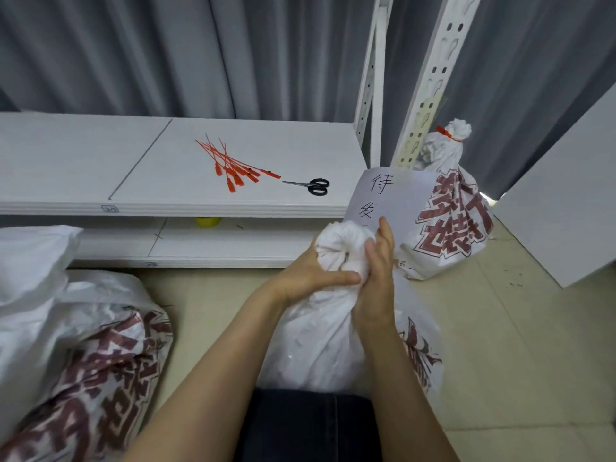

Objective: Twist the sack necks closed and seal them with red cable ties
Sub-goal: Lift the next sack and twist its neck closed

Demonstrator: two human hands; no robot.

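- Open reach from front onto bare L half of shelf top (pixel 83 161).
- R half taken up by red ties (pixel 233 165) and scissors (pixel 315 186), lying just apart.
- Blocked at shelf's R end by two slotted posts (pixel 430 78), w/ narrow gap btwn.
- Tight behind middle sack (pixel 320 328): paper sign (pixel 396 198) and tied sack (pixel 450 228) close up.
- Walled off far R by white panel (pixel 566 211); open floor (pixel 500 311) strip btwn it and tied sack.
- Crowded on L by big sacks (pixel 83 345), piled nr lower shelf (pixel 233 241).
- Open floor lane btwn big sacks and middle sack, up to shelf front.
- Low slot under shelf top, yellow thing (pixel 208 221) at back.
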